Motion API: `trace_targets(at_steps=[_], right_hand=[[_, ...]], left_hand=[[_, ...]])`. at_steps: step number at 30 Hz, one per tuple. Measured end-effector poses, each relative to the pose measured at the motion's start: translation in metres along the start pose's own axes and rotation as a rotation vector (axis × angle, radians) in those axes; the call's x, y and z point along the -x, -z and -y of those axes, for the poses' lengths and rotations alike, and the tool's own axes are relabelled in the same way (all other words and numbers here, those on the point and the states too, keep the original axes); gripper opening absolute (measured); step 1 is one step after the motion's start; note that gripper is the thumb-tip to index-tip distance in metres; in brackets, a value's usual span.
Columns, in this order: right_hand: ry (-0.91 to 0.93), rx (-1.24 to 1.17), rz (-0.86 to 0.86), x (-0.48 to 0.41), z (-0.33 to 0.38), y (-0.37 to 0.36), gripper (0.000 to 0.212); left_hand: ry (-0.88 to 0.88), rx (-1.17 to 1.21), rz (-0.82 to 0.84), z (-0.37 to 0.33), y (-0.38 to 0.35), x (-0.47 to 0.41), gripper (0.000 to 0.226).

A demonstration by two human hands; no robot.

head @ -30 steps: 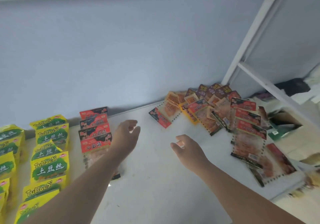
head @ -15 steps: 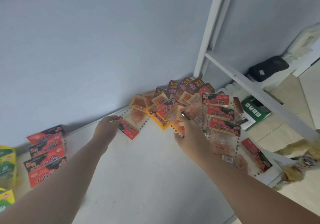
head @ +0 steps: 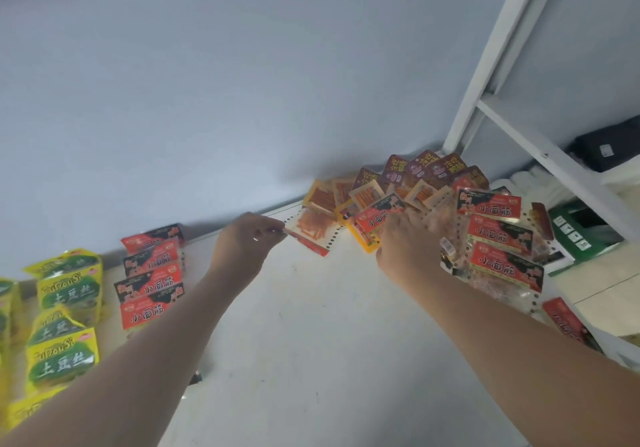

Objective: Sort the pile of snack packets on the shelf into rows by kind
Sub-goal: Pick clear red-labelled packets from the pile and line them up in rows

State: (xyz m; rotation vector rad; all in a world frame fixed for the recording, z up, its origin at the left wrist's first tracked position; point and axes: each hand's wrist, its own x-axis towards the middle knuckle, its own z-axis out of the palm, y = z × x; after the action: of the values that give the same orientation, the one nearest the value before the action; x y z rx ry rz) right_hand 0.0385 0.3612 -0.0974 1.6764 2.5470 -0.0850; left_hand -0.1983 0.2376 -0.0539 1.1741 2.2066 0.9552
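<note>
A pile of snack packets (head: 433,204) lies at the back right of the white shelf (head: 311,325): red, orange-yellow and dark purple ones overlap. My left hand (head: 246,246) pinches the near edge of a red-trimmed clear packet (head: 310,232) at the pile's left end. My right hand (head: 408,242) reaches into the pile and its fingers lie on a red packet (head: 375,218); whether they grip it is hidden. At left, a row of red packets (head: 152,273) lies beside rows of yellow-green packets (head: 65,308).
A blue-grey wall (head: 242,100) closes the back of the shelf. A white upright post (head: 491,52) and a slanted rail (head: 554,166) stand at right. Beyond them are a green box (head: 581,235) and a black item (head: 609,145). Red packets (head: 498,246) reach the shelf's right edge.
Both hands moved from mid-shelf to the pile at the back right. My left hand took hold of the red-trimmed packet's edge. My right hand pushed further into the pile.
</note>
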Motion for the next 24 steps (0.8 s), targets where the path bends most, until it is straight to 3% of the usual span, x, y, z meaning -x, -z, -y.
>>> trace_targets(at_steps=[4, 6, 14, 21, 24], right_hand=[[0.04, -0.037, -0.042, 0.006, -0.001, 0.009, 0.006], [0.06, -0.043, -0.053, 0.009, 0.0, 0.01, 0.017], [0.063, -0.082, -0.219, 0.033, 0.003, 0.014, 0.009], [-0.017, -0.256, -0.294, 0.056, 0.011, 0.032, 0.021], [-0.105, -0.447, -0.329, 0.067, 0.014, 0.041, 0.023]], left_hand=[[-0.053, 0.003, -0.004, -0.01, 0.014, 0.004, 0.016], [-0.03, 0.089, -0.013, -0.015, 0.021, 0.008, 0.01], [0.037, 0.225, -0.045, -0.02, 0.045, 0.026, 0.009], [0.068, 0.382, 0.001, -0.01, 0.064, 0.053, 0.009], [0.07, 0.44, -0.007, -0.01, 0.072, 0.065, 0.009]])
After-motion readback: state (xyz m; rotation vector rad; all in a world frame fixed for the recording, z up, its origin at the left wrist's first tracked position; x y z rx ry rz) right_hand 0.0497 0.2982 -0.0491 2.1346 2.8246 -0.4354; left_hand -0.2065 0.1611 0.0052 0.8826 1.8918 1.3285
